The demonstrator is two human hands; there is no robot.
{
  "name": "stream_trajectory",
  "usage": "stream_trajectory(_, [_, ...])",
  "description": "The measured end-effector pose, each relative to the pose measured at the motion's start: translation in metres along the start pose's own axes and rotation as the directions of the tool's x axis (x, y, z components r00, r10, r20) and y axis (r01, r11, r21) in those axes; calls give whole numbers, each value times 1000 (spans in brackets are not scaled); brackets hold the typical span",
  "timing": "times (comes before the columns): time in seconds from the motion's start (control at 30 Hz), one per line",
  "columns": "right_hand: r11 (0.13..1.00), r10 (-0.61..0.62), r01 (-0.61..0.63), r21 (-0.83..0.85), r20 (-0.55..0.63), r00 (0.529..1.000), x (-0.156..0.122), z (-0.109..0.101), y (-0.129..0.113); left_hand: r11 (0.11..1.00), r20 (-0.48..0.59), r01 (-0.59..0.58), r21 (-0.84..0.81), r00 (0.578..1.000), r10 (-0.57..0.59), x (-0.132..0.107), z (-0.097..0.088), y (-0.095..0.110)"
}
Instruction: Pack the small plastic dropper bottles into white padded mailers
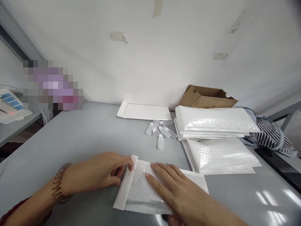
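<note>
A white bubble mailer [141, 188] lies on the grey table in front of me, its left end folded over into a flap [127, 183]. My left hand [94, 172], with a coiled band [62, 185] round the wrist, has its curled fingers on the upper end of that flap. Flat across the middle of the mailer rests my right hand [178, 191], fingers stretched out. Part of a small dark thing shows by my right thumb; I cannot make out what it is.
Several small translucent plastic tags [160, 141] lie beyond the mailer, before a flat white mailer [145, 111]. To the right are stacks of bubble mailers [216, 121], a cardboard box [207, 97], striped cloth [268, 131] and a black object [279, 166]. A wall bounds the table's back.
</note>
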State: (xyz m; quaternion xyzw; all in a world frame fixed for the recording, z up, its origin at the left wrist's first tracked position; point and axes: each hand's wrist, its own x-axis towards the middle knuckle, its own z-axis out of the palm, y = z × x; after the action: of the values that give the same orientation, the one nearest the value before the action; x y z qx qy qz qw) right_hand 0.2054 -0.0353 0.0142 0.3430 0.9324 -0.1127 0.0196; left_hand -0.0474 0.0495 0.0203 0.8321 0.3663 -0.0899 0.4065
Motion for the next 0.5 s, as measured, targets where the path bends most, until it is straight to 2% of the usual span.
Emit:
stream_trajectory(0.17, [981,45,-40,191,-20,999,-5,-16,4,998,11,-66,8,998,66,0,-4,2])
stream_trajectory(0.33, [930,128,-86,356,-94,987,-13,-26,6,981,-91,-194,27,976,195,1,-4,7])
stream_trajectory(0.43, [828,234,-83,555,-207,950,-24,-37,12,963,-219,-265,-56,944,247,2,-4,11])
stream_trajectory(0.5, [710,336,-37,703,-292,895,-40,-46,22,943,-285,-286,-167,930,232,3,-5,15])
